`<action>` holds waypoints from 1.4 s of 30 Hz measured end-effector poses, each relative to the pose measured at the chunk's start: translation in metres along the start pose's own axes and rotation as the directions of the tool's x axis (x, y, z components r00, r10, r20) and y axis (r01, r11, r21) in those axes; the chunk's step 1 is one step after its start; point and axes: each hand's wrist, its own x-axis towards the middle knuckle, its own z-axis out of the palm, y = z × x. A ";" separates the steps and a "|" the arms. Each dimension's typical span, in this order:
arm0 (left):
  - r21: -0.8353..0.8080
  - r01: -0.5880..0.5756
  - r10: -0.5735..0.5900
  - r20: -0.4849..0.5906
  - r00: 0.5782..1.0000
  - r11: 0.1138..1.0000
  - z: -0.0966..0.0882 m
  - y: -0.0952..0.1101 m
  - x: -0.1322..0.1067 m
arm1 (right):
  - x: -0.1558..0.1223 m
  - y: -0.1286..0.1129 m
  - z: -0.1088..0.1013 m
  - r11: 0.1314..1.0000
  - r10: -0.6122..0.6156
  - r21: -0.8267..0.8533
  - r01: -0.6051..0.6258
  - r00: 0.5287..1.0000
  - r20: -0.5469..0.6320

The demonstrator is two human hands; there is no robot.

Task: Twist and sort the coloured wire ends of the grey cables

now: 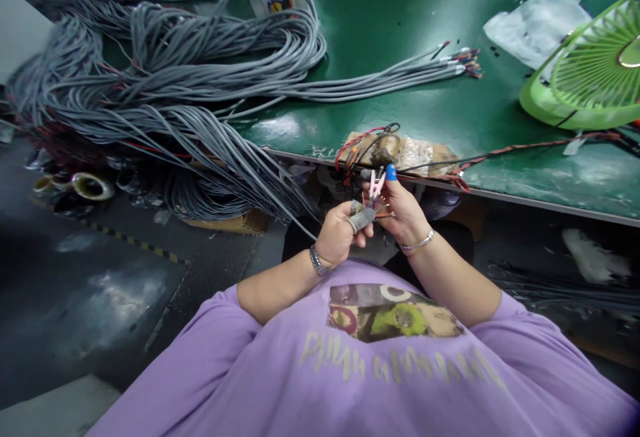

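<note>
In front of my chest, my left hand (341, 231) is closed around the end of a grey cable, its thumb wrapped in grey tape. Thin coloured wires (384, 209) with bare tips fan out from between the fingers. Close against it, my right hand (406, 213) is closed on a small pink clip (377, 185) that looks like a clothes peg. A blue finger cot (391, 172) covers the right thumb. The fingertips of both hands partly hide where the wires and the clip meet.
Big bundles of grey cable (200, 77) cover the left of the green bench (400, 17). Just beyond my hands, a taped block (425, 153) with red and black wires lies at the bench edge. A green fan (595, 63) and a plastic bag (537, 27) are at the right.
</note>
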 end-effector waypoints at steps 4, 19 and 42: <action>0.040 0.015 -0.015 0.001 1.000 0.999 0.000 -0.001 0.000 | 0.001 0.001 -0.001 1.000 -0.013 -0.009 0.013 1.000 -0.012; -0.006 -0.016 0.016 -0.004 1.000 1.000 -0.002 0.002 -0.012 | -0.008 -0.006 -0.008 0.997 0.071 -0.016 -0.070 0.994 0.081; -0.022 0.025 -0.026 -0.043 0.999 0.999 0.001 -0.003 -0.005 | -0.003 0.002 -0.006 0.999 -0.013 -0.036 0.014 0.999 0.036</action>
